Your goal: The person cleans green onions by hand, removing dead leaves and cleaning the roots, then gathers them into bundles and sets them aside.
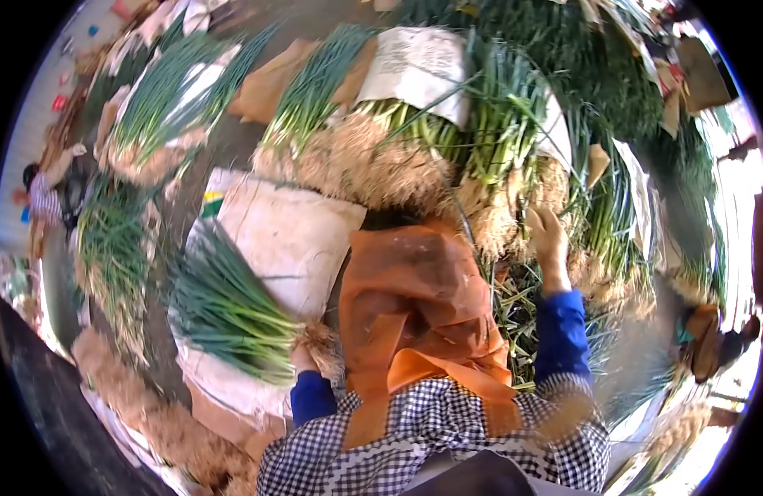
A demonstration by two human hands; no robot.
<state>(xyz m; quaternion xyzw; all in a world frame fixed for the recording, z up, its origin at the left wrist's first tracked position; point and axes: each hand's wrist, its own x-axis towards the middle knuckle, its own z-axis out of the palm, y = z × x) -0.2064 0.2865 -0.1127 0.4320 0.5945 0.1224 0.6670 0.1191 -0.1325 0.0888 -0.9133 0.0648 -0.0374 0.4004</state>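
My left hand (pixel 302 357) is at the root end of a bunch of green onions (pixel 241 310), which lies on a pale sack (pixel 286 231) to the left of my lap; its fingers are mostly hidden by the roots. My right hand (pixel 548 240) reaches forward beside the roots of upright green onions (pixel 501 149) on the right. Its fingers are close together at the roots, and what they hold, if anything, is too small to make out. An orange cloth (pixel 418 289) covers my lap.
Large root clumps (pixel 373 165) of more onions stretch across the front. A loose onion pile (pixel 113 256) lies at the left, with a root row (pixel 150 413) below it. Other people (pixel 47 194) sit at the far left and far right. More onions (pixel 613 223) stand at the right.
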